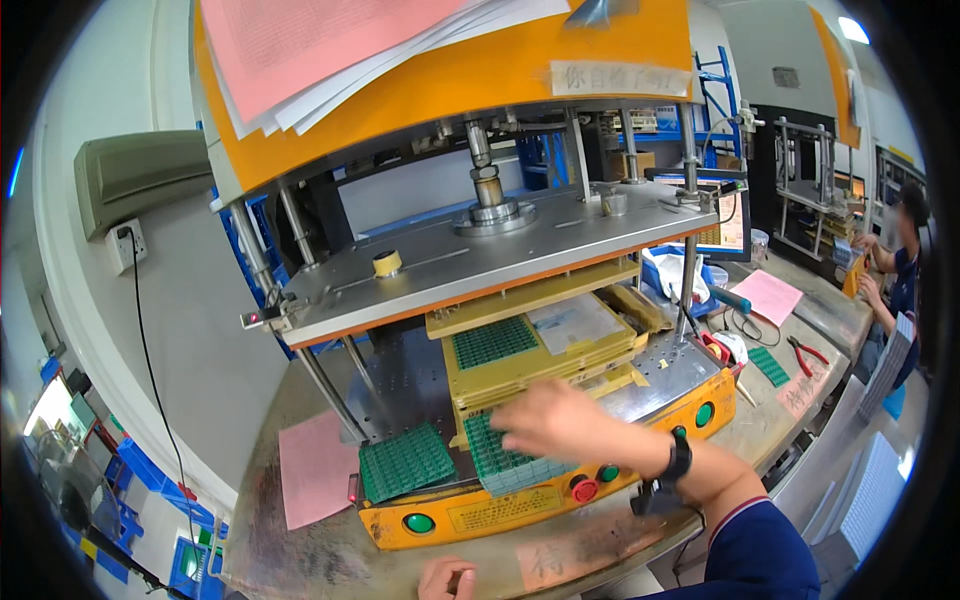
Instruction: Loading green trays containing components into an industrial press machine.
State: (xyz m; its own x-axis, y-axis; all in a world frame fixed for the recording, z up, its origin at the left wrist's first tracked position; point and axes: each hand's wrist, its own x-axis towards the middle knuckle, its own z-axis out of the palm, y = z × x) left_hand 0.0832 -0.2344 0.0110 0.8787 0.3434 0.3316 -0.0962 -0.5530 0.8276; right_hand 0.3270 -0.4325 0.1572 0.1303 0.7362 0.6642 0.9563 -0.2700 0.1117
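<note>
My right hand (555, 420), a dark band at its wrist, reaches over a stack of green circuit board panels (510, 472) at the press's front edge. Its fingers are smeared by motion, so their grip does not show. A second green panel stack (405, 463) lies tilted to the left. Behind the hand, a yellow fixture (478, 382) on the press bed carries a green panel (495, 343) in its left part. Low in the picture, my left hand (447, 578) rests by the bench edge, fingers curled, with nothing visible in them; the lower edge cuts it off.
Over the fixture hangs the metal press plate (420, 285), between upright posts. A red button (584, 488) and green buttons line the orange front panel (470, 512). To the right lie pliers (806, 355) and a green panel (768, 367). Another person (905, 270) works far right.
</note>
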